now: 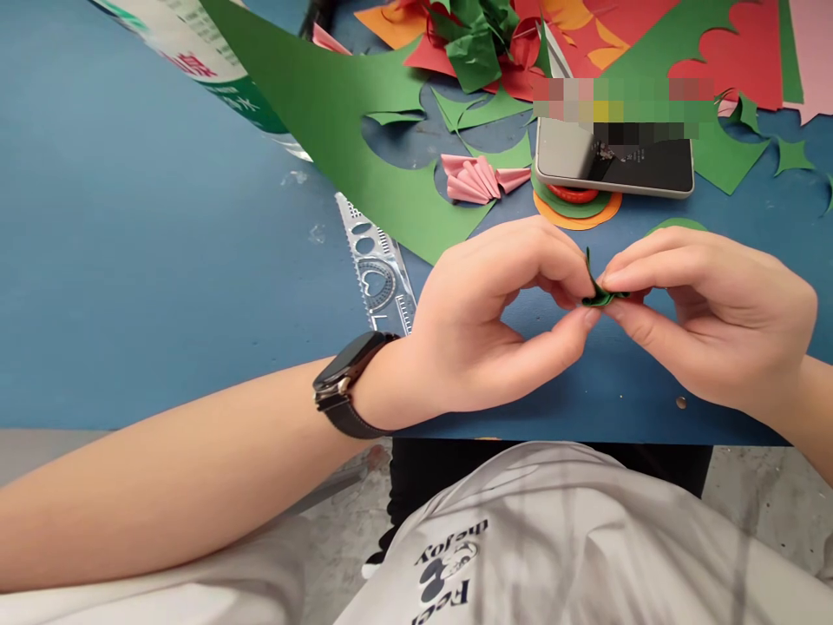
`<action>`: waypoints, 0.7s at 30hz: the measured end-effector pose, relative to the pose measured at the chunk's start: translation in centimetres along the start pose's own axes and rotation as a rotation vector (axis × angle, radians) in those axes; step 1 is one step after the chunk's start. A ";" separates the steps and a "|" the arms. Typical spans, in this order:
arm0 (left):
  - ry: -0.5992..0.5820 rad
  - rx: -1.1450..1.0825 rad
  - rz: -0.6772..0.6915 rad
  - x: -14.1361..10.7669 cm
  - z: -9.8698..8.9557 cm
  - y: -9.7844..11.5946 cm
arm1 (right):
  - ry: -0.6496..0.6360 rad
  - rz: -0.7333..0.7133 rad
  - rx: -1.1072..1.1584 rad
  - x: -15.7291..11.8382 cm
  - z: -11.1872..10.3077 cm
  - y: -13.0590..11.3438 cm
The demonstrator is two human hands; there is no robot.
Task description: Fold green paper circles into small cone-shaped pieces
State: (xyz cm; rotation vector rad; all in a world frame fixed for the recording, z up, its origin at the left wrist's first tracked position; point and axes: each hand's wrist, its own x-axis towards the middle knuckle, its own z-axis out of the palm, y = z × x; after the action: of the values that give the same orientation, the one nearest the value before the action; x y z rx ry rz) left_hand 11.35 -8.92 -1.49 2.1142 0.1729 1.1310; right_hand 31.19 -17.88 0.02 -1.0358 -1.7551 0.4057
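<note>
Head view: I see my left hand (501, 312) and right hand (709, 304) meeting, fingertips pinching a small, crumpled dark-green paper piece (604, 298) between them; beyond them, a phone (615, 161) lies over round paper cutouts (576, 210).

- Shirt (560, 529): pale grey-white, loose, creased.
- Print (449, 564) on shirt: dark lettering, upside down in view, "the joy" legible, larger word partly so; small cartoon figure among it.
- Watch (351, 365), left wrist: black face, black band, pale edge stitching, gold-toned metal at the lug.
- Left hand (501, 321), right hand (722, 304): bare.
</note>
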 end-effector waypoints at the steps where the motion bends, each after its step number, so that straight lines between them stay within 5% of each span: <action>1: -0.003 -0.008 -0.005 0.0 0.0 0.0 | -0.007 0.000 0.009 0.0 -0.1 0.0; 21: -0.021 -0.032 0.078 0.4 -0.6 0.3 | -0.096 -0.209 -0.111 0.4 -1.4 0.2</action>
State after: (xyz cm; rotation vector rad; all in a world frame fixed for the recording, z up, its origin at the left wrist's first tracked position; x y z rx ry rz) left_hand 11.13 -8.66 -0.80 2.1196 0.0631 1.1487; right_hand 32.50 -17.70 0.70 -0.9103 -1.9683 0.2316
